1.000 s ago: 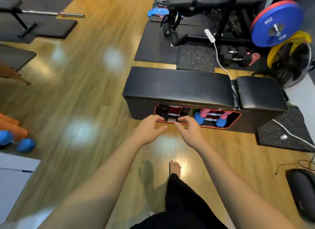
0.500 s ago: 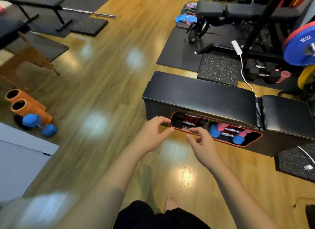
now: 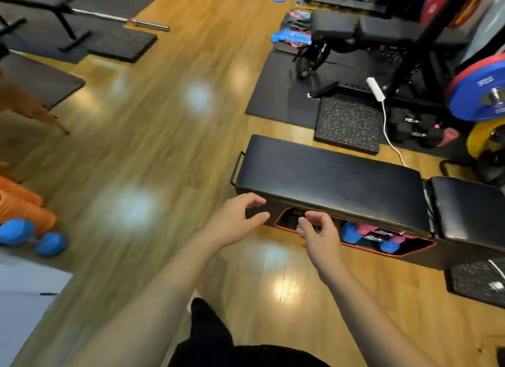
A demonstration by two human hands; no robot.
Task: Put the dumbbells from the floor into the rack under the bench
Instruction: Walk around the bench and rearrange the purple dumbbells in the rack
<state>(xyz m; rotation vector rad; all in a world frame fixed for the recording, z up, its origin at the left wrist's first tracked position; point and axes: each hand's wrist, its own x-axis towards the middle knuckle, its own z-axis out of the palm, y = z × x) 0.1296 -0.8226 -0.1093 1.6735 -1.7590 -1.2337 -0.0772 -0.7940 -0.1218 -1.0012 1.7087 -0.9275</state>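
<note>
A black padded bench [image 3: 333, 175] stands on the wood floor, with a red-rimmed rack opening [image 3: 420, 246] in its front side. Inside the opening lie a blue dumbbell [image 3: 352, 234] and a pink dumbbell [image 3: 366, 228]. A dark dumbbell at the opening's left end is mostly hidden behind my right hand. My left hand [image 3: 235, 221] hovers by the bench's left front corner, fingers apart, holding nothing. My right hand [image 3: 319, 232] is just in front of the opening, fingers curled and apart, empty. Another blue dumbbell [image 3: 32, 236] lies on the floor at the far left.
Orange foam rollers [image 3: 21, 208] lie beside the floor dumbbell. A grey mat [image 3: 24, 298] is at the lower left. Behind the bench are black mats, a weight machine [image 3: 382, 44], coloured plates [image 3: 481, 90] and a white cable [image 3: 388, 131]. A barbell [image 3: 120, 19] lies far left.
The view has swung left, so the bench now sits further right. Both hands have drawn slightly back from the rack opening and stay empty.
</note>
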